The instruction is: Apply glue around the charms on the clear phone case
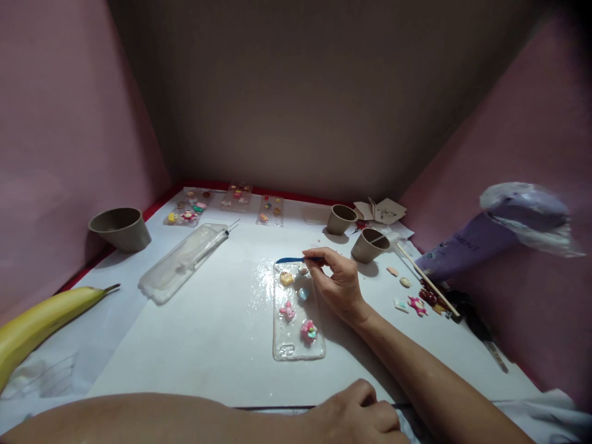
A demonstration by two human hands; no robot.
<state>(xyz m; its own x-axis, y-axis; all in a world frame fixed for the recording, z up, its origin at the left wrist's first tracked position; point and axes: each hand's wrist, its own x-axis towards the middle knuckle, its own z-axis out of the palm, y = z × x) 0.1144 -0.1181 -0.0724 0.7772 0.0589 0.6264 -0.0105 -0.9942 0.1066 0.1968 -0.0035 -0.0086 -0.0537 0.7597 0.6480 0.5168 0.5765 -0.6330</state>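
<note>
A clear phone case (pixel 296 348) coated in glossy gel lies in the middle of the white table, with several small charms stuck on it. My right hand (pixel 337 283) rests beside its upper right corner, fingers pinched on a thin blue-tipped tool (pixel 292 260) whose tip lies over the case's top edge. My left hand (pixel 354 416) lies at the near table edge with fingers curled under, forearm across the front; what it holds, if anything, is hidden.
Three tan cups (pixel 121 228) (pixel 341 219) (pixel 370 245) stand around. A clear packaged case (pixel 182 262) lies left, decorated cases (pixel 235 197) at the back. A banana (pixel 37 320) is near left. Loose charms (pixel 416 304), a stick (pixel 428 280) and a purple piping bag (pixel 504 228) sit right.
</note>
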